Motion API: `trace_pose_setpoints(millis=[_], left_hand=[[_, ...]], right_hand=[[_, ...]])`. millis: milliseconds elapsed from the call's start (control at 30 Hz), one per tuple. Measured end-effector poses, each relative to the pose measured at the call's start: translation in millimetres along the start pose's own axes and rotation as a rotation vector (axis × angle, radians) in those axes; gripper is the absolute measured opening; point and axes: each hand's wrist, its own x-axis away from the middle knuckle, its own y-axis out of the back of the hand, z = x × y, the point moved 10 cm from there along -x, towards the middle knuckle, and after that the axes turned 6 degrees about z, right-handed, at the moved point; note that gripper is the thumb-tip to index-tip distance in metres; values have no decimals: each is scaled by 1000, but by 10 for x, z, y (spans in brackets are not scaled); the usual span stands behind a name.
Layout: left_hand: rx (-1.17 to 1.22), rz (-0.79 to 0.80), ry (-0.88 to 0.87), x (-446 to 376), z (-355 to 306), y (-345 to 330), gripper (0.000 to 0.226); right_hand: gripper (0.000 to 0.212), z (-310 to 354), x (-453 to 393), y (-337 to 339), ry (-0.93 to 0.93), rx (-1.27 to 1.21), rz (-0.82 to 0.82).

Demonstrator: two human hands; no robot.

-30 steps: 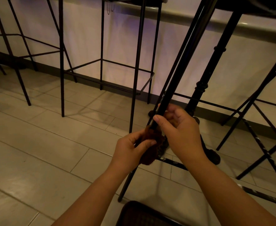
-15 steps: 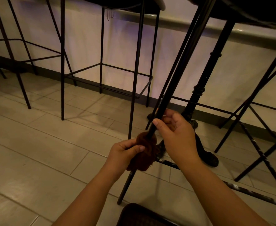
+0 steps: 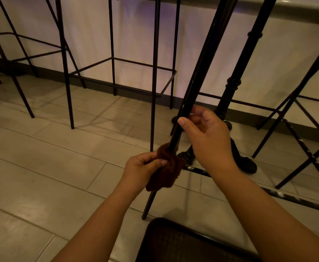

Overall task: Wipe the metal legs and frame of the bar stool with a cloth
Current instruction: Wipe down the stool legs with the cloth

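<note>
A black metal bar stool leg slants from the top right down to the tiled floor near the bottom middle. A brown cloth is wrapped around the lower part of this leg. My left hand grips the cloth around the leg. Higher up the same leg, my right hand pinches the metal between thumb and fingers. A scuffed lower crossbar of the stool runs off to the right behind my right forearm.
Other black wire-frame stools stand to the left and centre along a white counter wall. A thick turned table pedestal rises behind my right hand. Another stool's legs cross at right. A dark woven seat sits at the bottom edge.
My left hand has slid the cloth a little lower down the leg, opening a gap below my right hand, which stays gripped on the leg.
</note>
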Motion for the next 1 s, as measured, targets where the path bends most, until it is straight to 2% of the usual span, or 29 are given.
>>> trace_pose_setpoints(millis=[67, 200, 367, 700, 867, 1000], left_hand=[[27, 1, 24, -6, 44, 13, 18], [132, 57, 91, -47, 105, -90, 39], [276, 103, 158, -82, 111, -202, 44], [238, 119, 254, -173, 130, -222, 44], [174, 19, 261, -137, 212, -137, 47], [195, -103, 270, -10, 334, -23, 32]], right_hand=[[21, 10, 4, -1, 7, 1, -3], [21, -5, -1, 11, 11, -1, -13], [26, -49, 5, 5, 4, -36, -21], [24, -45, 13, 1, 17, -41, -51], [26, -41, 10, 6, 10, -39, -41], [25, -47, 9, 2, -1, -15, -24]])
